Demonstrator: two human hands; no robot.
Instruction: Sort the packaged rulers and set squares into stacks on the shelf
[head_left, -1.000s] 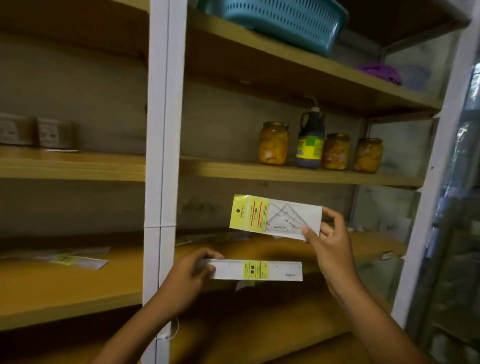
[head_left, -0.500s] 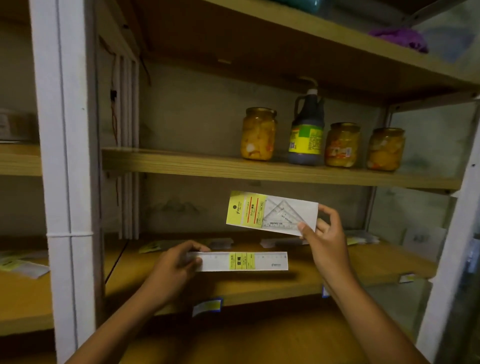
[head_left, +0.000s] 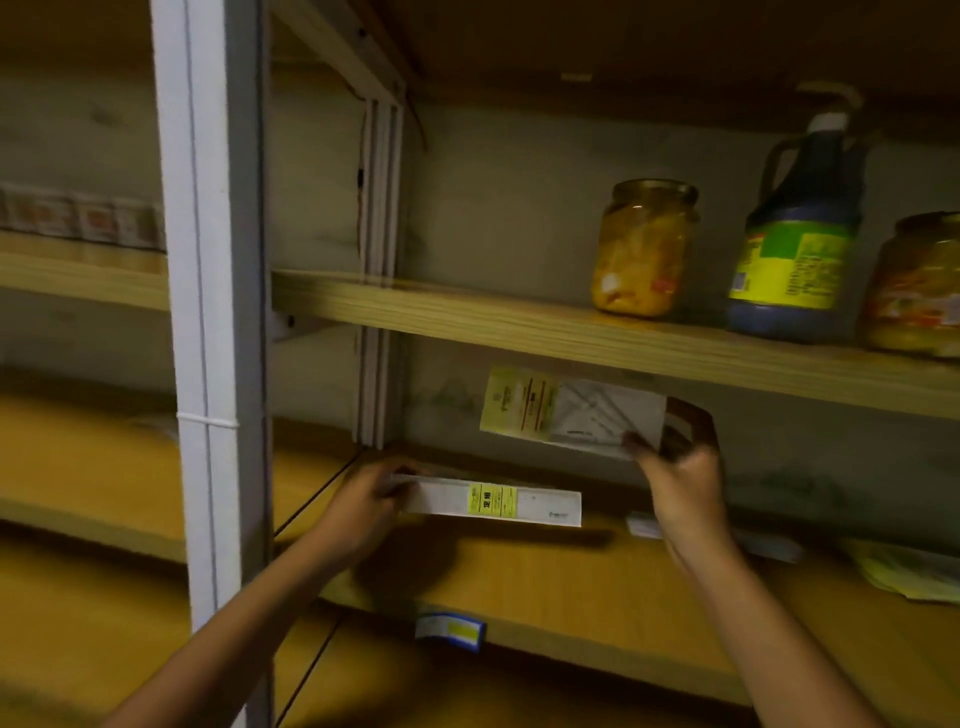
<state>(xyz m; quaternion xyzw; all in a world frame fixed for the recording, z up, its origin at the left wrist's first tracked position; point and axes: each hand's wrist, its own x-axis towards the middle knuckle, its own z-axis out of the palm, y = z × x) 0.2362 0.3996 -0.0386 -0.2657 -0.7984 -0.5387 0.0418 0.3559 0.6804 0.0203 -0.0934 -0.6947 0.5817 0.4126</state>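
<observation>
Head view, ruler (head_left: 491, 500) yellow label, writing illegible

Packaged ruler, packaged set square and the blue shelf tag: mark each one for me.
packaged ruler (head_left: 496, 500): head view, on its yellow label, mid-length.
packaged set square (head_left: 566, 410): head view, on the pack's middle, beside the yellow card.
blue shelf tag (head_left: 451, 630): head view, on the tag's face at the shelf's front edge.

Two hands (head_left: 363, 504), two jars (head_left: 644, 249), one bottle (head_left: 795, 249), perhaps four packets (head_left: 493, 501).
</observation>
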